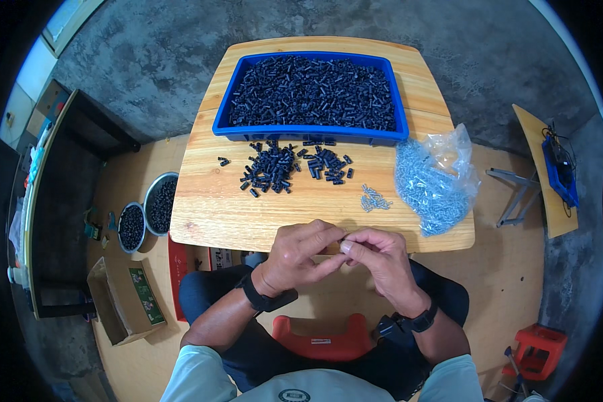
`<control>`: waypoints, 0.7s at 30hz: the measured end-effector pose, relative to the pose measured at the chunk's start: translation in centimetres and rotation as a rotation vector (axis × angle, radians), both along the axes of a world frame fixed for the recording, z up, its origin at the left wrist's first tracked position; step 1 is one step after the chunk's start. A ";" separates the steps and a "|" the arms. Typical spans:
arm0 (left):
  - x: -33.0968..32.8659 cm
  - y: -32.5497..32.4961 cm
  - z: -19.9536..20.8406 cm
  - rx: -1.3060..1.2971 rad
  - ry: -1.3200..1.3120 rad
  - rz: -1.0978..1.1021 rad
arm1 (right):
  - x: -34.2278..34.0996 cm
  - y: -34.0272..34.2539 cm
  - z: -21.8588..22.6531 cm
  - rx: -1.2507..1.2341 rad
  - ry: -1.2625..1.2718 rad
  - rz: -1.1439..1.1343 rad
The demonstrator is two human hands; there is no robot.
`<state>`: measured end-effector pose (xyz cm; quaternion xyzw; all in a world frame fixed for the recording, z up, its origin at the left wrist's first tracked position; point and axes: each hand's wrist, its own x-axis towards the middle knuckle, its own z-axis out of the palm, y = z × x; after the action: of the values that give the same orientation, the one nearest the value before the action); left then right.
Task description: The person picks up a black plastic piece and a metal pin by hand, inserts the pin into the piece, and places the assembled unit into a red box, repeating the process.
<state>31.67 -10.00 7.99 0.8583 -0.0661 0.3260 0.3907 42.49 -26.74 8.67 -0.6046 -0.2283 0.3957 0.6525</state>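
Just off the near edge of the wooden table [248, 224], my left hand [303, 253] and my right hand [383, 258] meet, thumbs and index fingers pinched together. Whatever lies between the fingertips is too small and too covered to name; a dark bit shows there. Beyond the hands lies a heap of short black tubular parts [272, 167], with a smaller group of the same parts [326, 164] to its right. A few silvery screw-like pieces [374, 199] rest loose ahead of my right hand. Beside them slumps a clear plastic bag [433, 184] full of similar pieces.
A blue tray [308, 134] heaped with black parts fills the table's far side. On the floor at left stand two metal bowls [132, 226] of black pieces and an open cardboard box [124, 305]. A red stool [539, 352] is at lower right, a tilted board [546, 174] at right.
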 end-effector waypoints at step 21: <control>-0.5 1.2 0.4 -0.659 0.331 -0.211 | 0.5 -0.1 0.1 0.006 0.061 0.044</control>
<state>31.18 -8.77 8.44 0.7161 0.0182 0.1448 0.6825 42.95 -26.79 8.75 -0.5853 -0.2228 0.4274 0.6520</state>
